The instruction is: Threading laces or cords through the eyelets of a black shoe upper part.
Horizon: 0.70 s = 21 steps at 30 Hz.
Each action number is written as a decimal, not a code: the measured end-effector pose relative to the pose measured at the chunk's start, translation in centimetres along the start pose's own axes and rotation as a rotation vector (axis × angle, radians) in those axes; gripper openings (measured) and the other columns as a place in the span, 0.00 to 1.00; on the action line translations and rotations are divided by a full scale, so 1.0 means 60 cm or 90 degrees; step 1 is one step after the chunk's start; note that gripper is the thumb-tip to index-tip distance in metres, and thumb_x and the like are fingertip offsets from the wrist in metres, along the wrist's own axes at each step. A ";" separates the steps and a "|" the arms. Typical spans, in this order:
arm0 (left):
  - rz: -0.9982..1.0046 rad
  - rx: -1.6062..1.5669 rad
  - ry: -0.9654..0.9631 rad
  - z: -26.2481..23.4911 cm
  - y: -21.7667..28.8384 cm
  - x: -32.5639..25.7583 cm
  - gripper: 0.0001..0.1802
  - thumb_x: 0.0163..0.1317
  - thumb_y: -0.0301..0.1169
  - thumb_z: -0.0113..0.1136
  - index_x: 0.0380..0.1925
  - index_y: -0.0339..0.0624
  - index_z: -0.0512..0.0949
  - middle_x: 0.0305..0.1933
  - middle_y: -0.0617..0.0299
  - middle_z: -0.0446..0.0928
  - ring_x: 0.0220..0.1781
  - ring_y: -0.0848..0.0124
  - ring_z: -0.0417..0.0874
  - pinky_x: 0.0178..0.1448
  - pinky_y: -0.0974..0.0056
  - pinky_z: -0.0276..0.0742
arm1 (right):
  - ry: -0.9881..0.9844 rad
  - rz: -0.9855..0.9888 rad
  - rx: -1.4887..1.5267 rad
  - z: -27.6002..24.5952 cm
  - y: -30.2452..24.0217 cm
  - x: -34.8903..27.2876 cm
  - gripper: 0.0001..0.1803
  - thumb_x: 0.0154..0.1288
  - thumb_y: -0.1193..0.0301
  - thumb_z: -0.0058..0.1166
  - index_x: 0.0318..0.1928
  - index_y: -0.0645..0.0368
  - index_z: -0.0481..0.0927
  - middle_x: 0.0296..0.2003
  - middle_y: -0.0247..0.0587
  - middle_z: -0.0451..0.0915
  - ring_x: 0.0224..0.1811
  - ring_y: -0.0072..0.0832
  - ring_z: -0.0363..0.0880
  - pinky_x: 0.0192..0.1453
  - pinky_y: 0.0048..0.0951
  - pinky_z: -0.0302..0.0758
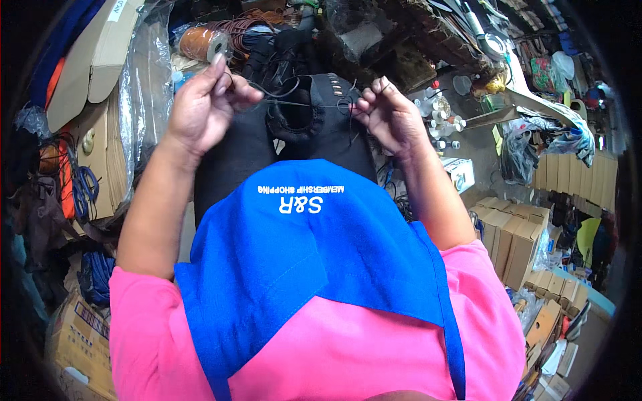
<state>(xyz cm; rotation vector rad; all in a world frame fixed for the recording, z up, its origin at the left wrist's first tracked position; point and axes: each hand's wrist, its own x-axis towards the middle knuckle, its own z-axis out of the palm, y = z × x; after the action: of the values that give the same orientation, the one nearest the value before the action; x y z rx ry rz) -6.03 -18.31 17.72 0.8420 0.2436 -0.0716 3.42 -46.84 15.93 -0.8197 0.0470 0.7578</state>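
A black shoe (326, 90) rests on my lap between my black-clad thighs, its dark opening facing up and light stitches showing on one side. Over it a thin dark thread (294, 103) runs taut from hand to hand, with loose loops near each end. My left hand (212, 100) is closed, pinching the thread to the left of the shoe. On the other side my right hand (386, 112) pinches the thread beside the stitched part, fingers curled. Whether a needle is in either hand is too small to tell.
Beyond my left hand lies a spool of orange-brown thread (199, 43). Small white bottles (441, 117) cluster to the right. Cardboard sheets (107, 127) lean at the left, and cardboard boxes (511, 234) stand at the right. A blue apron (267, 267) covers my lap's near part.
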 end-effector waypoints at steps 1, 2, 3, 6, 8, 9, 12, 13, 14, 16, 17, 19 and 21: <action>0.003 0.151 0.025 -0.007 0.015 -0.005 0.21 0.70 0.44 0.43 0.21 0.44 0.69 0.31 0.56 0.76 0.34 0.65 0.78 0.52 0.60 0.70 | -0.012 0.051 -0.061 -0.025 -0.014 -0.007 0.07 0.68 0.65 0.47 0.36 0.55 0.71 0.37 0.40 0.77 0.40 0.34 0.78 0.54 0.42 0.73; 0.009 0.302 0.051 -0.019 0.030 -0.009 0.21 0.70 0.44 0.43 0.23 0.41 0.71 0.37 0.53 0.79 0.40 0.63 0.80 0.53 0.60 0.70 | 0.029 0.055 -0.220 -0.043 -0.029 -0.016 0.10 0.67 0.64 0.50 0.40 0.58 0.75 0.38 0.41 0.79 0.43 0.32 0.79 0.52 0.36 0.74; 0.024 0.419 0.074 -0.061 0.040 -0.008 0.21 0.69 0.43 0.46 0.30 0.35 0.76 0.39 0.52 0.80 0.39 0.67 0.80 0.50 0.64 0.73 | 0.052 0.081 -0.528 -0.075 -0.050 -0.025 0.12 0.65 0.64 0.52 0.42 0.59 0.76 0.38 0.41 0.80 0.43 0.30 0.79 0.51 0.33 0.74; 0.208 0.636 0.163 -0.110 0.054 -0.033 0.17 0.66 0.38 0.52 0.36 0.33 0.79 0.38 0.55 0.80 0.41 0.67 0.80 0.51 0.65 0.73 | 0.104 0.132 -0.851 -0.102 -0.108 -0.062 0.20 0.60 0.64 0.59 0.49 0.62 0.77 0.35 0.38 0.81 0.42 0.22 0.78 0.49 0.27 0.73; 0.267 0.789 0.101 -0.087 0.055 -0.038 0.13 0.64 0.35 0.54 0.38 0.36 0.79 0.40 0.56 0.79 0.44 0.68 0.79 0.52 0.65 0.72 | 0.194 0.024 -0.853 -0.113 -0.133 -0.058 0.22 0.58 0.62 0.61 0.52 0.58 0.76 0.42 0.38 0.79 0.44 0.23 0.76 0.50 0.27 0.72; 0.325 0.945 0.042 -0.066 0.050 -0.040 0.10 0.62 0.31 0.56 0.39 0.38 0.80 0.42 0.57 0.78 0.46 0.68 0.77 0.52 0.66 0.71 | 0.152 -0.042 -0.846 -0.088 -0.137 -0.043 0.23 0.58 0.61 0.61 0.53 0.57 0.76 0.43 0.38 0.79 0.45 0.22 0.76 0.50 0.27 0.72; 0.291 0.968 -0.191 0.007 0.012 -0.039 0.14 0.49 0.26 0.65 0.39 0.42 0.80 0.40 0.56 0.74 0.44 0.60 0.77 0.50 0.62 0.73 | -0.024 -0.069 -0.828 0.045 -0.123 0.007 0.26 0.58 0.58 0.60 0.54 0.56 0.74 0.44 0.40 0.79 0.45 0.21 0.75 0.52 0.27 0.71; 0.288 0.984 -0.259 0.016 -0.004 -0.030 0.16 0.48 0.27 0.66 0.39 0.42 0.80 0.39 0.56 0.74 0.43 0.58 0.77 0.48 0.60 0.74 | -0.105 -0.057 -0.859 0.072 -0.109 0.026 0.26 0.58 0.58 0.60 0.55 0.57 0.74 0.44 0.38 0.78 0.45 0.20 0.74 0.51 0.25 0.70; 0.281 1.011 -0.295 0.024 -0.020 -0.024 0.17 0.45 0.27 0.67 0.39 0.43 0.79 0.40 0.56 0.74 0.42 0.57 0.78 0.46 0.59 0.75 | -0.186 -0.047 -0.889 0.096 -0.097 0.044 0.26 0.58 0.59 0.61 0.55 0.58 0.74 0.44 0.36 0.77 0.45 0.20 0.73 0.51 0.24 0.69; 0.276 1.076 -0.324 0.040 -0.037 -0.013 0.18 0.43 0.28 0.67 0.38 0.43 0.79 0.41 0.56 0.74 0.41 0.56 0.79 0.45 0.58 0.76 | -0.243 0.106 -1.069 0.149 -0.085 0.058 0.28 0.57 0.58 0.61 0.54 0.60 0.74 0.41 0.39 0.79 0.45 0.21 0.74 0.51 0.25 0.70; 0.282 1.077 -0.323 0.041 -0.045 -0.008 0.18 0.43 0.28 0.67 0.38 0.43 0.79 0.41 0.56 0.74 0.41 0.56 0.79 0.45 0.58 0.76 | -0.277 0.140 -1.170 0.154 -0.076 0.071 0.27 0.56 0.56 0.62 0.51 0.61 0.75 0.39 0.40 0.80 0.42 0.23 0.76 0.49 0.27 0.71; 0.326 1.088 -0.369 0.039 -0.056 -0.002 0.17 0.43 0.29 0.66 0.36 0.44 0.77 0.41 0.56 0.75 0.40 0.56 0.80 0.43 0.57 0.76 | -0.300 0.198 -1.207 0.161 -0.073 0.068 0.22 0.56 0.56 0.61 0.43 0.60 0.79 0.33 0.39 0.81 0.37 0.23 0.76 0.45 0.30 0.71; 0.320 1.122 -0.369 0.037 -0.061 -0.004 0.16 0.43 0.29 0.66 0.35 0.44 0.76 0.41 0.57 0.75 0.39 0.56 0.80 0.41 0.57 0.76 | -0.305 0.175 -1.180 0.153 -0.060 0.059 0.19 0.57 0.56 0.61 0.36 0.60 0.80 0.24 0.35 0.78 0.30 0.21 0.73 0.38 0.29 0.70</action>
<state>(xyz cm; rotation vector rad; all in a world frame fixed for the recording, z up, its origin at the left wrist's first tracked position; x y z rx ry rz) -6.42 -22.42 16.53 2.5351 -0.7349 -0.0421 6.07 -40.10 23.49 -2.3549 -1.1518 1.1581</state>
